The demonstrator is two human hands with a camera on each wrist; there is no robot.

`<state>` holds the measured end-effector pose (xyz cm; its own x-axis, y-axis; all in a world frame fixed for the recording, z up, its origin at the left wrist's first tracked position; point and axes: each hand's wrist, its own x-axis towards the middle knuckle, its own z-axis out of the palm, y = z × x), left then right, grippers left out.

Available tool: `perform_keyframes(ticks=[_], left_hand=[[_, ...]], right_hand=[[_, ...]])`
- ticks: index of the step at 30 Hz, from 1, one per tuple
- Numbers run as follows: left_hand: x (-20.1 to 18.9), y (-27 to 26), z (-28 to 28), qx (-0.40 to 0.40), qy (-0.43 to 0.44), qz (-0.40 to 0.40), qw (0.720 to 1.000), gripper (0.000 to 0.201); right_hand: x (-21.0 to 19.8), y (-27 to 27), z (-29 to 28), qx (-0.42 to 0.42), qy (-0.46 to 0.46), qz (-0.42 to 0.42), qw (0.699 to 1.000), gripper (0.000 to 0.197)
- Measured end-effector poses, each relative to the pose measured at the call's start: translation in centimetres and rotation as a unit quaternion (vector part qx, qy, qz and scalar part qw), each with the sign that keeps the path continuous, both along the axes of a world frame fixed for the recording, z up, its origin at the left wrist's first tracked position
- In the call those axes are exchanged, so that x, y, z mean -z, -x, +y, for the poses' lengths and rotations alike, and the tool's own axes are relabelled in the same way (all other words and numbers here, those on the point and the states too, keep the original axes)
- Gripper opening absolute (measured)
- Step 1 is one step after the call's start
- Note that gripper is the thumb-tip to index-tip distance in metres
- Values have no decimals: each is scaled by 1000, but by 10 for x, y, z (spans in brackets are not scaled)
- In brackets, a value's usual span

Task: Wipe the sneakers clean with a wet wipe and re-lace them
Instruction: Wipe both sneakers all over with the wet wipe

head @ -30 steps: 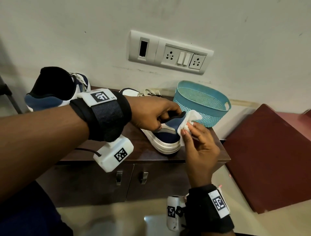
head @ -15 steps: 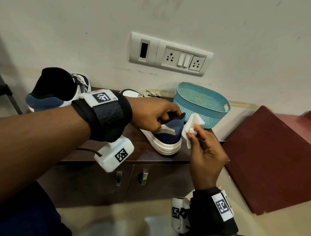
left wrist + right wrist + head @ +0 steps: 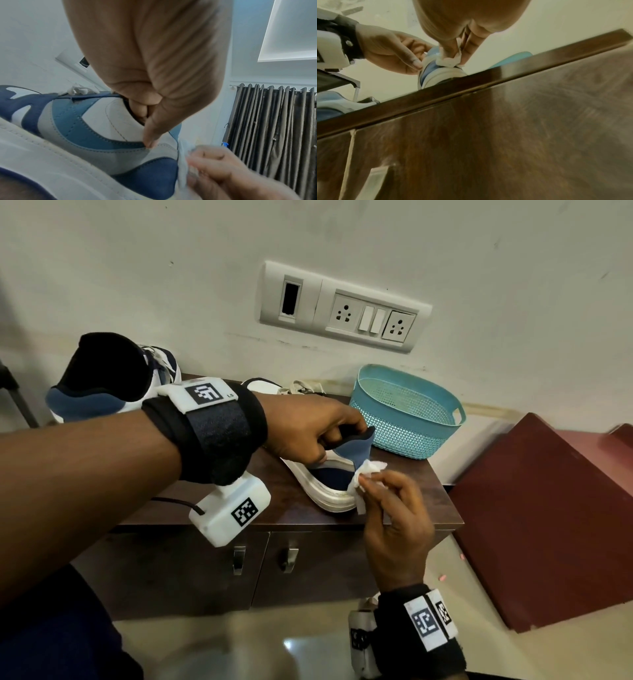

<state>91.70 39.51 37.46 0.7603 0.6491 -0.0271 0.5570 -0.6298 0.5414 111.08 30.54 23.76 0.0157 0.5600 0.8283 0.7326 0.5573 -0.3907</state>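
Note:
A blue and white sneaker (image 3: 330,479) stands on the dark wooden cabinet top (image 3: 284,511), heel toward me. My left hand (image 3: 308,431) grips its heel collar, fingers curled inside the opening and thumb on the outer side (image 3: 150,135). My right hand (image 3: 387,501) pinches a crumpled white wet wipe (image 3: 364,477) and holds it against the back of the heel (image 3: 448,59). The second sneaker (image 3: 113,381) sits at the cabinet's left end, partly behind my left forearm. Loose laces (image 3: 301,387) lie behind my left hand.
A teal perforated basket (image 3: 407,412) stands at the cabinet's back right, close to the heel. A switch and socket panel (image 3: 342,306) is on the wall above. A dark red board (image 3: 548,518) leans to the right. Two door handles (image 3: 262,558) sit below the top's front edge.
My right hand drew the wipe off the heel, then brought it back lower, onto the heel near the sole. My left hand kept its grip on the collar.

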Motion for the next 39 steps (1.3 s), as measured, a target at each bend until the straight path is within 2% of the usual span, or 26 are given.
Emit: perform_keyframes(ticks=[5,8,11,14,18,20,22,24,26,28,30,33,34,37,39], left_hand=[[0,2,-2,19,15,9,1000,56],[0,2,0,13,12,0,1000,57],[2,0,1,5,4,1,1000,56],[0,-1,-1,19,2,11,1000,53],[0,3,-2,23,-29,4,999,37],[1,4,-1,25,-30,4,999,34],[3,3,0,17,-22,0,1000,33],[5,2,0,16,-16,-13,1000,37],[5,2,-1,17,-6,-21,1000,41],[5,3,0,16,5,-17,1000,43],[5,5,1,16,10,-15,1000,45],[3,5,-3,25,9,-3,1000,51],[3,4,-3,27,2,-1,1000,52],[4,4,-3,23,-18,0,1000,55],[3,5,-4,26,-28,-5,999,53]], right_hand=[[-44,13,20,11,-56,23,998,12],[-27,11,17,12,-37,11,999,11],[-9,3,6,8,-15,8,1000,18],[-29,7,15,7,-37,10,999,14],[-55,27,30,-27,-49,47,997,15],[-52,26,30,-51,-29,83,995,17],[-48,19,39,-51,13,155,987,23],[-46,9,53,-39,79,248,965,26],[-47,5,56,-55,113,299,946,28],[-47,12,42,-71,82,279,954,28],[-41,21,21,-80,40,214,973,27],[-27,21,9,-88,1,112,990,14],[-26,17,13,-77,-2,105,991,12],[-31,15,22,-29,2,161,987,14],[-34,27,17,-29,-8,134,990,13]])
